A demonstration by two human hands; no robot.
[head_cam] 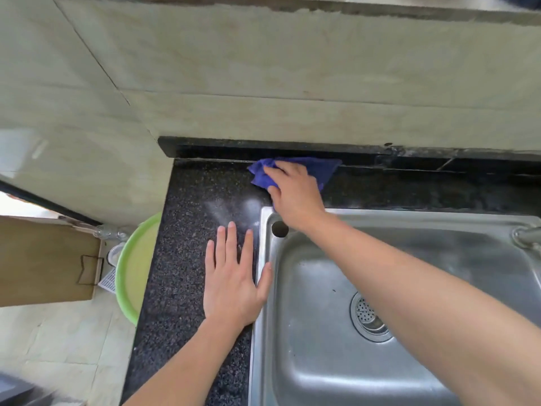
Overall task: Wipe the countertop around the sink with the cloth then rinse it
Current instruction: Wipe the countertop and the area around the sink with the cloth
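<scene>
A blue cloth point(323, 168) lies crumpled on the dark speckled countertop point(193, 259) behind the sink's far left corner, against the black backsplash strip. My right hand point(292, 191) presses down on the cloth, fingers curled over it. My left hand point(234, 276) rests flat on the countertop left of the steel sink point(307, 332), fingers spread, thumb touching the sink rim. The sink basin holds a round drain strainer point(367, 316).
A tap base point(527, 235) stands at the sink's right rim. A round hole point(280, 229) sits in the sink's back left corner. Beige tiled wall rises behind. Left of the counter, a green basin point(134, 271) and a cardboard box point(44, 259) sit on the floor.
</scene>
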